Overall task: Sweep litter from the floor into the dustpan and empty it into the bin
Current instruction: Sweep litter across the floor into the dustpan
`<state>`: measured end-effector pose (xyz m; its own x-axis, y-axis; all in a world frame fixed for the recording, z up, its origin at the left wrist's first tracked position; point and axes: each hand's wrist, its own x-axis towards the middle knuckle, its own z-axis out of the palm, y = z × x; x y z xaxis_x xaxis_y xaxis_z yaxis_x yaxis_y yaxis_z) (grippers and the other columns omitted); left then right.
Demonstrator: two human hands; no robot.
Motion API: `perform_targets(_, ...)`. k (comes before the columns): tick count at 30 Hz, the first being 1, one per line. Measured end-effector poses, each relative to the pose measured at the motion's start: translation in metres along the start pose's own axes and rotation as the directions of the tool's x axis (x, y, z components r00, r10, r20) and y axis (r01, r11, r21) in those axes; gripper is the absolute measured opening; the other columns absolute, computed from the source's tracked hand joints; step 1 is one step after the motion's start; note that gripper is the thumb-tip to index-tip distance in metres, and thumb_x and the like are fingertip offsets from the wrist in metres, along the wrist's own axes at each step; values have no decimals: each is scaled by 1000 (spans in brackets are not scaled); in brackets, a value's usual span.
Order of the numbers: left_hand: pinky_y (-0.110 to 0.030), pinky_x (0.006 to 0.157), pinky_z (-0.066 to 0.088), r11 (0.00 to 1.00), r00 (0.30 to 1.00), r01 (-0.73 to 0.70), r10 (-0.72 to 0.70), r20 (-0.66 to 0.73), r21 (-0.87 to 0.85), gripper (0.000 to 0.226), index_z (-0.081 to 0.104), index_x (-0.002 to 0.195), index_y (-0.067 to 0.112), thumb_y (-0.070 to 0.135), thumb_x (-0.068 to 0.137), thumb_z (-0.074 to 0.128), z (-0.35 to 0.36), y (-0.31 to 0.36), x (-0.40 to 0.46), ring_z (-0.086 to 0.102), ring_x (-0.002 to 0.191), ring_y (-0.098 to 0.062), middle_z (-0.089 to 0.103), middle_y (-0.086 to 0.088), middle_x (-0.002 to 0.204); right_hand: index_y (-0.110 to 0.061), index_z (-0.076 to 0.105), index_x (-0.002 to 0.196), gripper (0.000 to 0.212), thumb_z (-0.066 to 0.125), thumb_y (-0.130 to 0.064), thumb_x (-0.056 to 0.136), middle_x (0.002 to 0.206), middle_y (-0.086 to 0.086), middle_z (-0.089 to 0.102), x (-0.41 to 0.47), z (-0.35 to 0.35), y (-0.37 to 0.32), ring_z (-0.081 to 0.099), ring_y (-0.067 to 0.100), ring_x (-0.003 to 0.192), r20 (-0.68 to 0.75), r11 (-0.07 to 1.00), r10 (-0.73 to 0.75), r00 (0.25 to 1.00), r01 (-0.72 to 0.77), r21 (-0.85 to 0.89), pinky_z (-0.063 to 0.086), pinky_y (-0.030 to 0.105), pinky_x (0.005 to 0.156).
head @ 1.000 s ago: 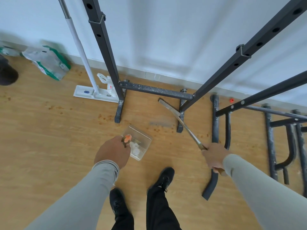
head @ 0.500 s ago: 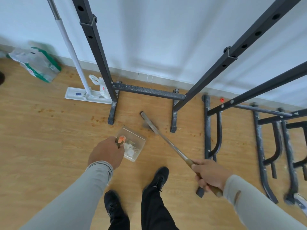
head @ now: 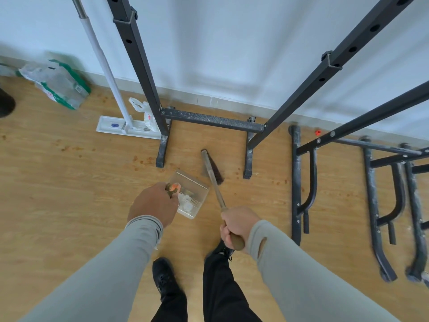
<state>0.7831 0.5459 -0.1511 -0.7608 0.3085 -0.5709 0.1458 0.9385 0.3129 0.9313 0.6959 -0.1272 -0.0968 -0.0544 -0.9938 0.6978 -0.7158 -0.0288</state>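
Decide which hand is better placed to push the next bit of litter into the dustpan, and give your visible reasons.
Right. The right hand grips the brush, whose bristles rest on the floor beside the dustpan mouth. The left hand is occupied holding the dustpan.

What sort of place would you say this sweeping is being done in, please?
Probably a home gym or exercise room: black steel rack uprights against the wall, loose bar frames lying on the wood floor, a flat mop parked nearby.

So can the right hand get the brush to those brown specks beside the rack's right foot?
Probably yes. The right hand holds the brush, whose bristles already sit on bare floor between the rack feet; nothing lies between them and the specks.
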Motion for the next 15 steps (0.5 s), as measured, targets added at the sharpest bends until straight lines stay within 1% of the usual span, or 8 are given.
perform_targets(1, -38, 74, 57, 1000, 1000, 1, -1, 1, -1, 16, 62, 95, 24, 38, 96, 55, 0, 0, 0, 62, 76, -22, 64, 3, 81, -10, 51, 78, 22, 45, -12, 99, 66, 4, 48, -4, 0, -1, 46, 14, 37, -48, 998, 41, 998, -39, 46, 39, 20, 37)
perform_targets(2, -38, 74, 56, 1000, 1000, 2, -2, 0, 0, 16, 61, 94, 23, 38, 96, 55, 0, 0, 0, 62, 76, -22, 64, 3, 81, -10, 54, 85, 16, 45, -13, 98, 66, 3, 48, -4, -5, 1, 43, 13, 37, -7, 999, 11, 1000, -11, 42, 36, 18, 36)
perform_targets(5, -37, 71, 54, 1000, 1000, 4, -4, 0, 5, 17, 59, 90, 23, 38, 96, 54, -1, -1, -1, 61, 74, -22, 63, 2, 78, -13, 58, 108, 15, 43, -15, 102, 65, 2, 49, -30, -20, -5, 40, 10, 42, -128, 992, -100, 987, 88, -93, 35, 18, 35)
perform_targets(7, -35, 70, 53, 1000, 1000, 5, -5, 13, 19, 17, 58, 90, 23, 38, 97, 54, -3, -2, -5, 61, 75, -22, 62, 3, 79, -14, 56, 111, 14, 44, -19, 106, 65, 2, 48, -51, -38, -9, 40, 9, 42, -174, 983, -153, 973, 132, -126, 35, 18, 34)
perform_targets(11, -32, 68, 50, 999, 998, 15, -18, 57, 47, 15, 60, 96, 24, 38, 98, 54, -5, -10, -19, 59, 73, -16, 62, 6, 81, -22, 60, 120, 21, 45, -19, 106, 67, 4, 49, -72, -69, -23, 41, 8, 40, -257, 937, -214, 943, 123, -327, 36, 19, 35)
perform_targets(13, -31, 63, 47, 998, 998, 8, -13, 68, 65, 15, 60, 99, 25, 38, 99, 53, -5, -15, -27, 60, 72, -14, 62, 8, 80, -20, 58, 131, 30, 45, -17, 104, 64, 5, 49, -65, -80, -42, 43, 11, 36, -280, 881, -261, 924, 109, -460, 37, 18, 35)
perform_targets(14, -30, 61, 45, 997, 998, 5, -10, 69, 81, 15, 61, 99, 26, 38, 99, 53, -4, -16, -30, 59, 71, -13, 62, 8, 80, -14, 57, 134, 33, 45, -15, 103, 62, 7, 50, -55, -86, -53, 46, 14, 37, -259, 824, -297, 919, 110, -555, 39, 21, 36)
perform_targets(15, -30, 60, 44, 995, 998, 6, -13, 69, 95, 15, 61, 99, 26, 39, 99, 53, -3, -15, -33, 59, 70, -13, 62, 8, 80, -11, 57, 132, 34, 45, -12, 100, 61, 8, 52, -45, -89, -63, 49, 19, 42, -232, 714, -361, 903, 109, -691, 44, 25, 40)
